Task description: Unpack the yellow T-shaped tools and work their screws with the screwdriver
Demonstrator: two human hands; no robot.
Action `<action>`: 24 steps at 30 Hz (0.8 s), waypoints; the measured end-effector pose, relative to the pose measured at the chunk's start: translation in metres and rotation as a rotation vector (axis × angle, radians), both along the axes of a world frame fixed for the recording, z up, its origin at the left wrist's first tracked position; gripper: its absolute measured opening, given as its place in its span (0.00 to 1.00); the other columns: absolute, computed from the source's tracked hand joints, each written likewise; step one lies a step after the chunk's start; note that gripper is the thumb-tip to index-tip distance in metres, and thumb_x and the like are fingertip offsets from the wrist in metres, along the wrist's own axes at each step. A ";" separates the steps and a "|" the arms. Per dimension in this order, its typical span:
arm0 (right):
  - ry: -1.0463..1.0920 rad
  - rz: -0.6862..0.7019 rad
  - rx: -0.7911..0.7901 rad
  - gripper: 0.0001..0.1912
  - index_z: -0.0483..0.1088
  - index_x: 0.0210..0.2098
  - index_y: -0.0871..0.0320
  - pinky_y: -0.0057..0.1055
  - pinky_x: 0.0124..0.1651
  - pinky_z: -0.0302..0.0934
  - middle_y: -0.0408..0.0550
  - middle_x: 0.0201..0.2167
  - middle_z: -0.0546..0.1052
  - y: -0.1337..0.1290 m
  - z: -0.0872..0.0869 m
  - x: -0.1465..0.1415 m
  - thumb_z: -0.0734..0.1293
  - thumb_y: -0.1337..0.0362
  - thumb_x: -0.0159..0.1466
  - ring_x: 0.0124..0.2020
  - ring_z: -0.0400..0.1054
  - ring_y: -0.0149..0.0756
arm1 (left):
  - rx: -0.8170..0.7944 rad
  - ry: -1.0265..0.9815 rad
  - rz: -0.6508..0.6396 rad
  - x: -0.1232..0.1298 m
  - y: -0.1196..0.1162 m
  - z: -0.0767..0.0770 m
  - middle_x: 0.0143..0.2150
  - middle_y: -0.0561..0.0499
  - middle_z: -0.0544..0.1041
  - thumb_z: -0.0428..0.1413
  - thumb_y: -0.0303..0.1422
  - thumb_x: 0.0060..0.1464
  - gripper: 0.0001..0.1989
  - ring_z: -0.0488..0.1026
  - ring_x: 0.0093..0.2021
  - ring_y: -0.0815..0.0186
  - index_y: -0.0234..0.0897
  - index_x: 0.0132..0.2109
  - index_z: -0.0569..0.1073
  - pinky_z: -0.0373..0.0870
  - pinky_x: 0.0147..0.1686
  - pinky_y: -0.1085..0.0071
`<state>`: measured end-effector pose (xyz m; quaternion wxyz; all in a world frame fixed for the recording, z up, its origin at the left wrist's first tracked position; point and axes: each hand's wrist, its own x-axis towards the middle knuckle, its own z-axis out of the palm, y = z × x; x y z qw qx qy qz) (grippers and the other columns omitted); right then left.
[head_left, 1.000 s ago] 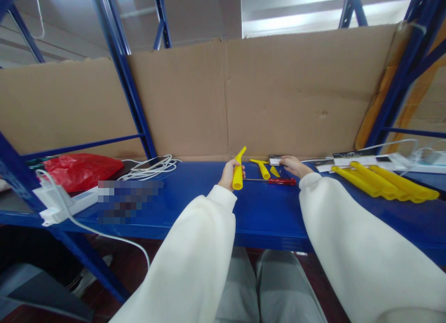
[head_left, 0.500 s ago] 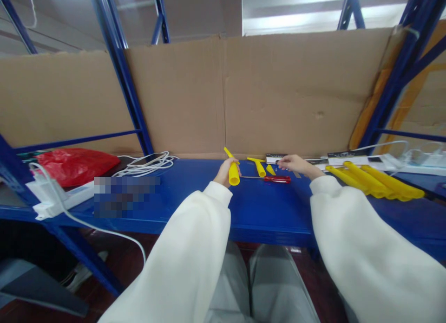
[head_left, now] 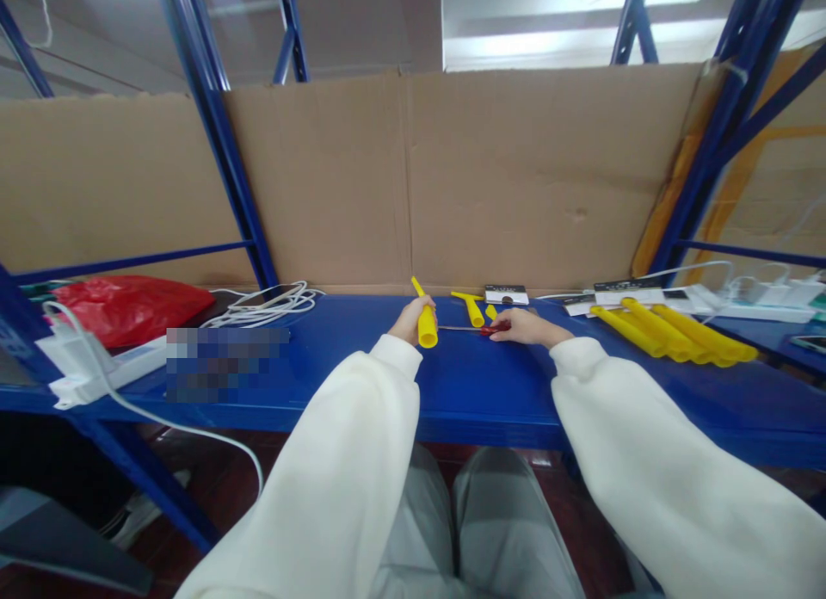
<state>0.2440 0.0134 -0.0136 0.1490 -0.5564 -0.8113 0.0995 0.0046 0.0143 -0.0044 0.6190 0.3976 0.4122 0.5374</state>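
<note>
A yellow T-shaped tube piece [head_left: 427, 328] is held in my left hand [head_left: 408, 319], its open round end facing me. My right hand [head_left: 520, 325] is closed on the red handle of a screwdriver [head_left: 460, 328], whose metal shaft points left toward the yellow piece. Just behind the shaft lies another yellow T-shaped piece [head_left: 475, 311], with a small yellow part [head_left: 491, 311] beside it. A small black-and-white box [head_left: 507, 294] stands behind my right hand.
Several yellow tubes [head_left: 684, 336] lie at the right of the blue shelf [head_left: 361, 367], near white power strips and cables. At left are a red bag [head_left: 132, 306], coiled white cable [head_left: 284, 302] and a power strip [head_left: 138, 364]. Cardboard [head_left: 323, 177] stands behind.
My right hand has moved left and down from the small items near the box to the screwdriver handle and closed on it. My left hand still holds the yellow piece. The view has shifted slightly.
</note>
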 end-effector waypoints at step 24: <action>-0.051 -0.462 0.468 0.14 0.76 0.38 0.54 0.41 0.47 0.51 0.50 0.39 0.81 -0.010 0.014 0.024 0.62 0.70 0.56 0.45 0.71 0.47 | -0.036 0.473 -0.078 0.007 -0.011 0.000 0.12 0.56 0.62 0.51 0.20 0.40 0.07 0.60 0.12 0.69 0.38 0.26 0.66 0.58 0.14 0.75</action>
